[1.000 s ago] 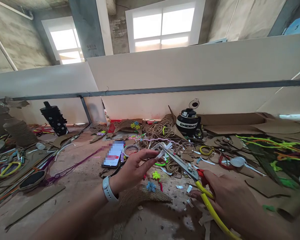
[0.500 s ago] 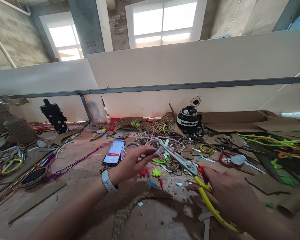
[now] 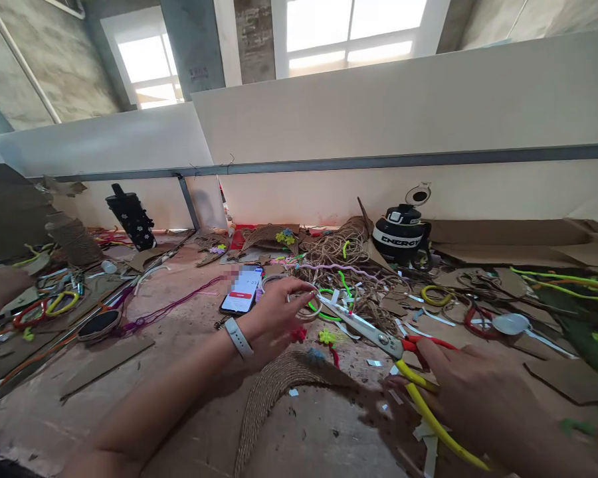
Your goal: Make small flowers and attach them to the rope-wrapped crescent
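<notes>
My left hand [image 3: 272,309] pinches a thin pale strip [image 3: 313,316], curled into a loop, between thumb and fingers. My right hand [image 3: 466,378] grips large scissors [image 3: 369,330] with one red and one yellow handle. The blades lie nearly together, their tips right by the strip at my left fingertips; whether they touch it I cannot tell. Below my hands a curved, rope-covered piece [image 3: 266,392] lies on the table, with a blue tuft [image 3: 315,356] at its top. Small yellow-green [image 3: 327,336] and red flower shapes sit behind it.
Behind my left hand lies a phone [image 3: 242,290]. A black jug [image 3: 399,239] and tangled twine [image 3: 341,242] stand further back. White scraps [image 3: 375,363] are scattered about. A black bottle [image 3: 130,218] leans at left. Another person's hand [image 3: 4,289] reaches in near scissors [image 3: 62,303].
The scissor blades have come closer together, near my left fingertips, and the strip's raised loop has dropped lower. My view has turned left; another person's hand now shows at the left edge.
</notes>
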`<state>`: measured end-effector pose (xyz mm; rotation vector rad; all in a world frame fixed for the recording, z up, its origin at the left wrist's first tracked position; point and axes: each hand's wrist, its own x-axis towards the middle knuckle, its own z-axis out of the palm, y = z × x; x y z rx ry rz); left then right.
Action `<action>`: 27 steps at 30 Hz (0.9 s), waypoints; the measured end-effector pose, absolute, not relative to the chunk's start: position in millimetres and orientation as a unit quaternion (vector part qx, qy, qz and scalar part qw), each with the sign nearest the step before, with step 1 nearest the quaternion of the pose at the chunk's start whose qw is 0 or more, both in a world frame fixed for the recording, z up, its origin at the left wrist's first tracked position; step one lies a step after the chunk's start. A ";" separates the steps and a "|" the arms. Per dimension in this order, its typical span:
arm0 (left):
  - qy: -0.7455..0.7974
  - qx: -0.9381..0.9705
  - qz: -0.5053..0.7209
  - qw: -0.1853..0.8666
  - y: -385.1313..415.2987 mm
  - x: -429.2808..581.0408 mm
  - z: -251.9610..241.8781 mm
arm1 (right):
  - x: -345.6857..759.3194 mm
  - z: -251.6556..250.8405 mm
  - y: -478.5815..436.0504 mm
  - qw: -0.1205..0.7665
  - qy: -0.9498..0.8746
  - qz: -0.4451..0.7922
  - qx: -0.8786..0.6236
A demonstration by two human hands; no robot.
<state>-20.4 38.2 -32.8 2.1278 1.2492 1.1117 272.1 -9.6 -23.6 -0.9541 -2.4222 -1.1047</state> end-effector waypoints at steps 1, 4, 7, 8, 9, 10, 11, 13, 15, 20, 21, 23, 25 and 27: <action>0.450 0.743 0.412 0.275 35.5 -19.3 -27.1 | 271.2 -21.8 -10.7 0.158 -0.853 -0.377 -0.324; 0.415 0.702 0.398 0.420 27.5 -15.3 -16.0 | 268.6 -17.4 -13.8 0.164 -0.868 -0.359 -0.302; 0.402 0.703 0.390 0.438 21.7 -10.6 -13.8 | 265.8 -14.3 -15.8 0.146 -0.868 -0.377 -0.289; 0.404 0.704 0.392 0.434 20.5 -9.2 -14.0 | 264.9 -13.5 -16.0 0.141 -0.867 -0.384 -0.285; 0.406 0.703 0.394 0.432 19.6 -8.0 -14.4 | 264.2 -12.8 -16.1 0.138 -0.867 -0.389 -0.281; 0.407 0.701 0.398 0.430 19.1 -7.0 -14.7 | 263.6 -12.4 -16.1 0.139 -0.866 -0.392 -0.277; 0.408 0.698 0.404 0.427 18.8 -6.4 -15.0 | 263.4 -12.3 -16.1 0.140 -0.866 -0.393 -0.274; 0.411 0.697 0.413 0.419 18.8 -5.9 -15.6 | 263.6 -13.0 -16.0 0.143 -0.866 -0.395 -0.272; 0.412 0.697 0.416 0.414 19.0 -6.2 -16.6 | 264.5 -14.7 -15.8 0.148 -0.867 -0.388 -0.274; 0.398 0.695 0.419 0.428 20.2 -6.8 -20.8 | 264.2 -17.5 -13.3 0.186 -0.860 -0.387 -0.277; 0.395 0.699 0.422 0.422 20.5 -6.8 -21.6 | 263.6 -17.5 -12.7 0.187 -0.858 -0.390 -0.277; 0.391 0.710 0.427 0.400 20.7 -6.5 -22.5 | 262.9 -17.5 -11.9 0.180 -0.857 -0.391 -0.283; 0.384 0.723 0.434 0.377 20.1 -6.0 -22.5 | 263.6 -18.6 -11.6 0.179 -0.857 -0.387 -0.290; 0.378 0.722 0.445 0.371 18.6 -4.9 -21.4 | 265.6 -21.1 -11.7 0.182 -0.858 -0.379 -0.295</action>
